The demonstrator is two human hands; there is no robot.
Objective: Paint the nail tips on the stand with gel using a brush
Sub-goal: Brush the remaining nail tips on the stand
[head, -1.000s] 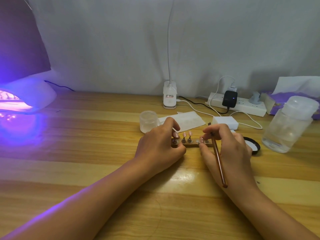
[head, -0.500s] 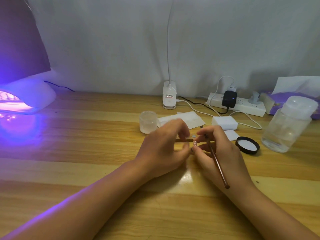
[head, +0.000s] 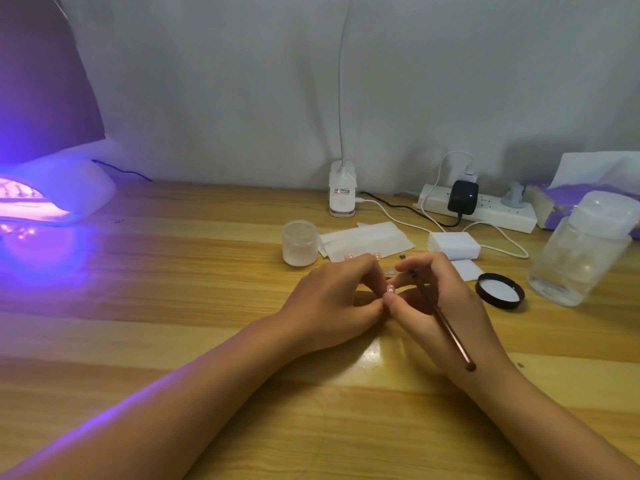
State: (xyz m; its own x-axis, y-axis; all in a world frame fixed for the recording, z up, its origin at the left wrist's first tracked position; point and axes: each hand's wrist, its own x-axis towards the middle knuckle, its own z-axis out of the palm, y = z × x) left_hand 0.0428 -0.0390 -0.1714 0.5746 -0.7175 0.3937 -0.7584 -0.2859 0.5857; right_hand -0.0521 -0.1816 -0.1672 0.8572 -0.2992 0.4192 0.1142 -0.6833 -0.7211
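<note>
Both hands met above the wooden tabletop (head: 173,271). The left hand (head: 332,306) had its grip curled around the nail stand, mostly hidden, with one nail tip (head: 390,289) showing between the hands. The right hand (head: 446,306) pinched a brown brush (head: 440,313).

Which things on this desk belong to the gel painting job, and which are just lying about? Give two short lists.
In use: brush in the right hand; left hand at the nail tips; open jar; black lid.

Lying about: power strip, clear bottle, lit curing lamp, white wipes.
</note>
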